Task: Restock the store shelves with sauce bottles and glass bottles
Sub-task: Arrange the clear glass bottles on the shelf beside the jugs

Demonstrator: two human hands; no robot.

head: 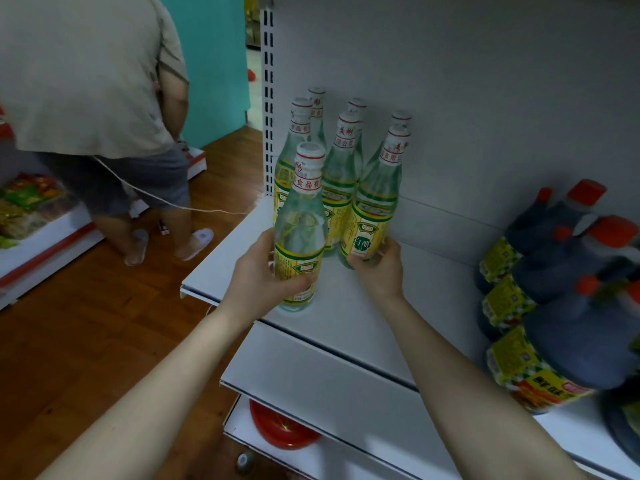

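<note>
The left hand (263, 271) grips the front glass bottle (300, 237), fingers (294, 282) wrapped round it; the bottle stands upright near the front edge of the white shelf (363, 323). The right hand (379, 263) fingers curl round the base of the right-hand bottle (372, 216) in the cluster behind. Dark sauce jugs (554, 306) stand further right. Wooden floor (86, 341) lies left, a teal wall (214, 64) beyond.

Left hand (261, 271) gripping front bottle (299, 233), right hand (382, 266) holding right bottle (372, 209) on shelf (349, 327), dark jugs (561, 292) at 3 o'clock

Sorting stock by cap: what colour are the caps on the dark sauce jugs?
The caps on the sauce jugs are orange-red; head view.
</note>
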